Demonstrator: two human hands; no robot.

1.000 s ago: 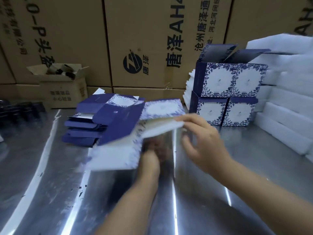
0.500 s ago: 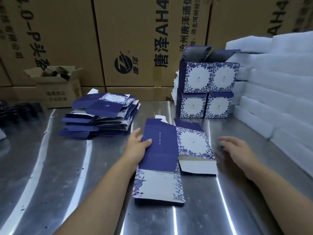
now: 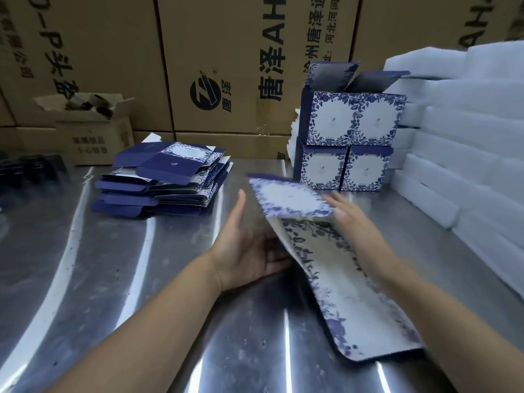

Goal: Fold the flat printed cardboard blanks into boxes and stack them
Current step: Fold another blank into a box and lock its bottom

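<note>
Blank (image 3: pixel 340 293) under work: one printed cardboard blank, white with a blue floral border, is held aslant between the two hands, just in front of the folded boxes (image 3: pixel 347 143) on the person's side. Its far panel is bent over along a crease. Its long near panel slopes down towards the steel surface (image 3: pixel 113 279); the cardboard is motion-blurred, so contact at the near edge cannot be confirmed. Left hand (image 3: pixel 249 245): wide, thumb straight and raised, fingers reaching in against the blank's left edge and underside, no closed grip evident. Right hand (image 3: pixel 350 219): wide, fingers straight and laid along the right edge of the bent panel. Folded boxes stand in two tiers, with the upper tier's top flaps open. Pile of flat blanks (image 3: pixel 161 182) lies well to the left of the folded boxes, white foam slabs (image 3: pixel 459 171) are stacked directly to their right, and brown shipping cartons (image 3: pixel 226 66) stand behind them. Assessment: the step in hand is opening a fresh blank into a sleeve, early in its forming, with no walls squared and no flaps tucked. The next move appears to call for both hands to press the side creases inward together, then close the bottom flaps, before the box joins the folded boxes.
</note>
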